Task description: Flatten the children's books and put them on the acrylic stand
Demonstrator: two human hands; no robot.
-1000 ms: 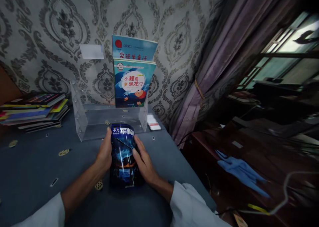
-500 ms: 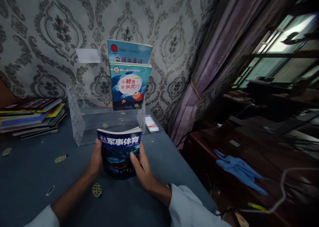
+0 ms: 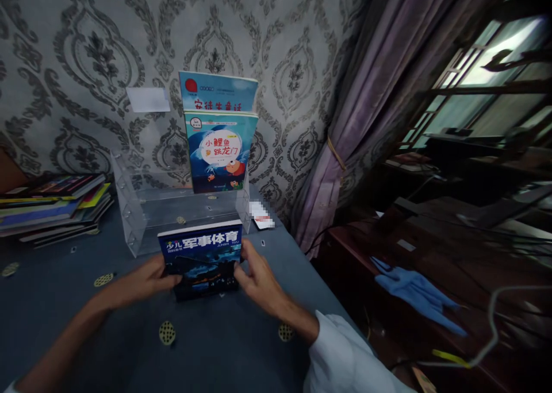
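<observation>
A dark blue book (image 3: 204,261) with white Chinese lettering is held upright, tilted slightly back, in front of the clear acrylic book rack (image 3: 133,223). My left hand (image 3: 153,278) grips its left edge, thumb across the front cover. On the opposite edge, my right hand (image 3: 261,278) is closed with the thumb on the cover; its other fingers are partly behind the book. In the rack's upper tiers stand a turquoise picture book (image 3: 219,151) with a red fish and, behind it, a blue book (image 3: 219,91) whose lower part is hidden.
A pile of books (image 3: 56,209) lies at the left on the grey-blue tablecloth (image 3: 224,347). Behind the rack is a patterned wall; a tied purple curtain (image 3: 321,197) hangs right. Beyond the table edge, a blue glove-like cloth (image 3: 414,295) and cables lie on a dark red surface.
The book has gone from bowed to flat and shifted slightly left. My left hand has turned, bringing its thumb onto the cover, and its forearm lies further left.
</observation>
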